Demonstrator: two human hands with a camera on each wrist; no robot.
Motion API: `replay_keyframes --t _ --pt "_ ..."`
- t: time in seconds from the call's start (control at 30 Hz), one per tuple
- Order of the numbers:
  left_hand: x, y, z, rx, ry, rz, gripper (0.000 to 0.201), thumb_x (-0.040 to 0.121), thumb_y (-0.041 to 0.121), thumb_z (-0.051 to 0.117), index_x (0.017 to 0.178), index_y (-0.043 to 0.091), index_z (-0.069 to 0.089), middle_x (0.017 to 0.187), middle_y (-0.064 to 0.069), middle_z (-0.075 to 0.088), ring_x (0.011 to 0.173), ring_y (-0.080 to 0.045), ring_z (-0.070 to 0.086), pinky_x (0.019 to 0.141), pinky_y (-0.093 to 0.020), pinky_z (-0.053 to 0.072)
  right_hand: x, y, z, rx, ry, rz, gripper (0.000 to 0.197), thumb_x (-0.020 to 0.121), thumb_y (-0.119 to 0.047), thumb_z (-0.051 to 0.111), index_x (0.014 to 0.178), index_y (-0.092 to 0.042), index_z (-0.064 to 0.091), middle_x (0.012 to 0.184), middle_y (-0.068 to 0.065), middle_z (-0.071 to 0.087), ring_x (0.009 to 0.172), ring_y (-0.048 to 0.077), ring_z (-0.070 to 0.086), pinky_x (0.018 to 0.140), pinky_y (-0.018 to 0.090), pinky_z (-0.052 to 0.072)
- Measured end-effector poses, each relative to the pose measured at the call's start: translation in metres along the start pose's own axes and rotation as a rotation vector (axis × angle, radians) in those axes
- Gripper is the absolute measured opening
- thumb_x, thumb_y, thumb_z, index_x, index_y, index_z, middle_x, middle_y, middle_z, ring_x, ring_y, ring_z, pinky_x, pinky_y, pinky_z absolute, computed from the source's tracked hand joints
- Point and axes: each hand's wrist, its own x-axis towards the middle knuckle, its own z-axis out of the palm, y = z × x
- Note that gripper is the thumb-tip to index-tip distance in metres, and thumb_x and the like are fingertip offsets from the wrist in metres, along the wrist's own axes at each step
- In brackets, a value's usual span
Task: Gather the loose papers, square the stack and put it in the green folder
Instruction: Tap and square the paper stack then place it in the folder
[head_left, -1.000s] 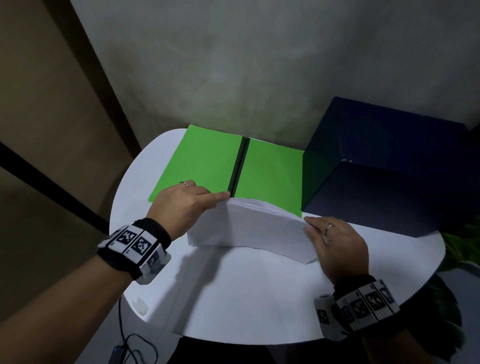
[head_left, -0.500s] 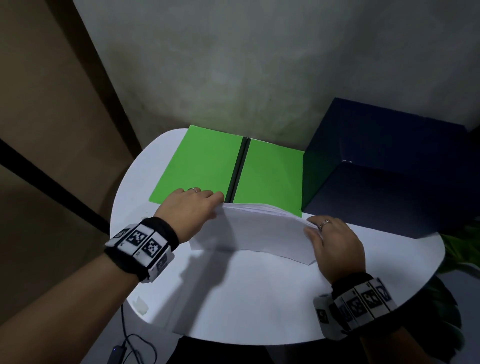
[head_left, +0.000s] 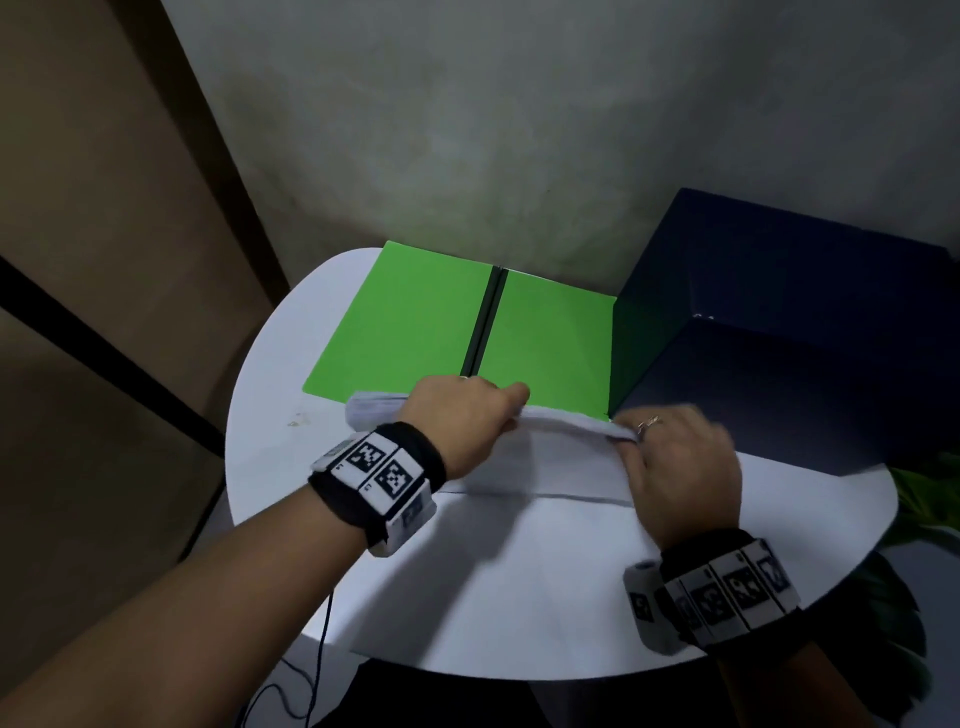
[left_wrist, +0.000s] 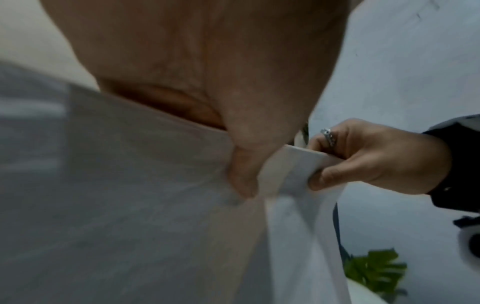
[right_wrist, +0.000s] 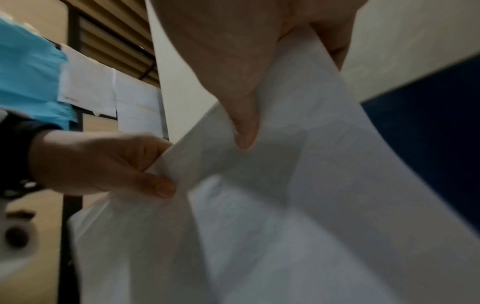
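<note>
Left hand (head_left: 457, 415) and right hand (head_left: 675, 457) each pinching the top edge of the paper stack (head_left: 550, 457) between thumb and curled fingers, stack upright near the middle of the white table (head_left: 270, 467), green folder (head_left: 410, 322) lying open at the far edge, dark blue box (head_left: 779, 332) at the far right corner.

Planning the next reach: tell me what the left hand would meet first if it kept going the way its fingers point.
Probably the green folder, its right half: the left hand, gripping the papers, points over it. Height above it is unclear.

Dark blue box (head_left: 779, 332) on white round table (head_left: 519, 597).
</note>
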Motion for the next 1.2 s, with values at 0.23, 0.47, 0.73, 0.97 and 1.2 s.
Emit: replay_keyframes --t 0.23,0.47,0.73,0.97,1.2 --pt "-0.019 -0.043 0.007 -0.825 0.308 -0.178 0.021 0.091 0.035 0.062 0.089 0.015 0.057 0.073 -0.002 0.064 0.069 -0.028 0.059 0.061 -0.038 0.047 0.009 0.003 0.010 0.778 0.126 0.650 0.123 0.065 -0.015 0.089 0.154 -0.025 0.005 0.160 0.001 0.017 0.146 0.011 0.023 0.119 0.031 0.022" --pt "-0.023 -0.025 0.042 -1.243 0.508 -0.359 0.024 0.092 0.021 0.062 0.115 0.014 0.059 0.102 0.017 0.070 0.096 0.006 0.065 0.086 -0.019 0.051 0.019 -0.017 0.020 1.182 0.137 0.710 0.027 0.074 0.001 0.079 0.085 -0.020 0.066 0.076 -0.020 0.074 0.077 0.000 0.070 0.072 0.014 0.054" --pt "-0.037 -0.029 0.061 -1.472 0.439 -0.417 0.074 0.069 0.046 0.082 0.127 0.028 0.041 0.126 0.008 0.060 0.117 0.000 0.059 0.098 -0.026 0.049 -0.007 -0.026 0.034 1.188 0.083 0.682 0.041 0.066 0.003 0.085 0.099 -0.012 0.068 0.089 -0.005 0.075 0.081 0.006 0.072 0.071 0.021 0.057" --pt "-0.025 -0.031 0.023 -1.539 0.671 -0.328 0.082 0.067 0.074 0.067 0.122 0.018 0.048 0.117 0.003 0.063 0.108 -0.010 0.061 0.096 -0.034 0.049 0.010 -0.031 0.011 1.251 0.175 0.570 0.051 0.057 -0.021 0.088 0.104 -0.020 0.065 0.088 -0.013 0.074 0.083 0.002 0.070 0.074 0.019 0.054" --pt "-0.003 -0.018 -0.003 -1.523 0.902 -0.379 0.025 0.095 0.031 0.039 0.088 0.013 0.056 0.084 0.006 0.050 0.080 -0.012 0.045 0.077 -0.030 0.035 0.030 -0.044 -0.003 1.231 0.415 0.499 0.020 0.085 -0.036 0.061 0.097 -0.021 0.066 0.086 -0.001 0.073 0.089 0.024 0.066 0.091 0.051 0.049"
